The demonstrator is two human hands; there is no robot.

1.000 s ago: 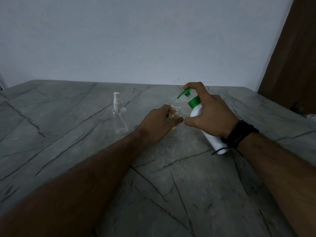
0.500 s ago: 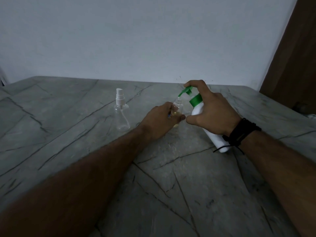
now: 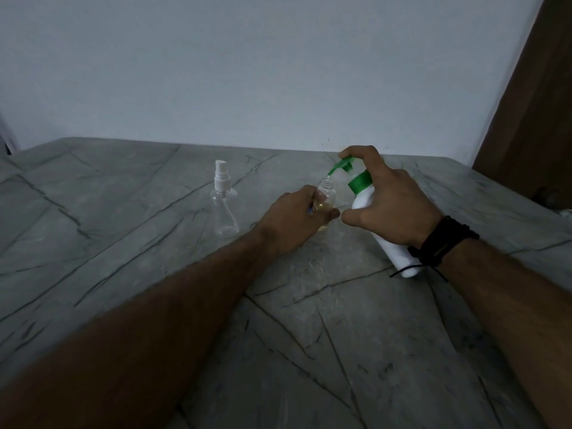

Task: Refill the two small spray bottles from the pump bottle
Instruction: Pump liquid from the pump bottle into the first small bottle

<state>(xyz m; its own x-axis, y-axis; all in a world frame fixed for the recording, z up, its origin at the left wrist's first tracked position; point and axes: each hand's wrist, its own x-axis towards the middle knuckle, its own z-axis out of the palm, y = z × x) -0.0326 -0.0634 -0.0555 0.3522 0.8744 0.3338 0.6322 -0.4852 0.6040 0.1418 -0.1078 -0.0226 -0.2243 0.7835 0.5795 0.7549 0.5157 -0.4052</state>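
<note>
My right hand (image 3: 391, 201) grips a white pump bottle (image 3: 365, 201) with a green pump head (image 3: 342, 165), tilted to the left, my forefinger lying on the pump top. Its spout sits right over the uncapped neck of a small clear spray bottle (image 3: 326, 196) that holds some yellowish liquid. My left hand (image 3: 291, 221) grips that small bottle on the table. A second small clear spray bottle (image 3: 224, 209) with its white sprayer cap on stands upright to the left, apart from both hands.
Everything rests on a grey marble-patterned table (image 3: 309, 335) against a pale wall. A brown door or panel (image 3: 538, 103) stands at the right. A black wristband (image 3: 442, 243) is on my right wrist.
Both hands keep their grips. The pump head has risen slightly under my forefinger, and the view has shifted a little downward.
</note>
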